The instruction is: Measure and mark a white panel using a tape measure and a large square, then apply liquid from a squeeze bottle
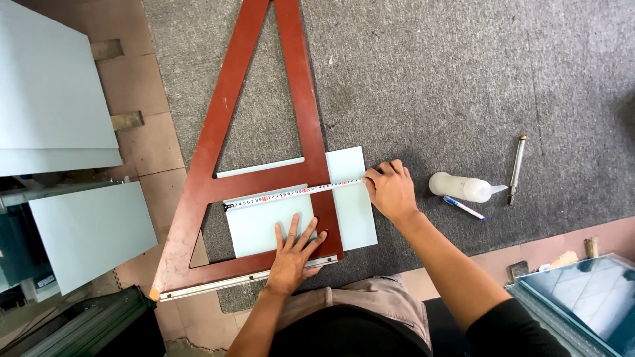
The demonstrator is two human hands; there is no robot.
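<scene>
Your left hand (293, 254) lies flat, fingers spread, pressing the red A-shaped square (264, 178) onto the pale glass pane (350, 198) on the grey carpeted bench (463, 79). Your right hand (390, 192) pinches the tape measure (291, 194) at the pane's right edge. Keep the tape taut and the square pinned.

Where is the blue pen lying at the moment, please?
In the head view, the blue pen lies on the grey mat, right of the right hand, just below the white squeeze bottle.
</scene>
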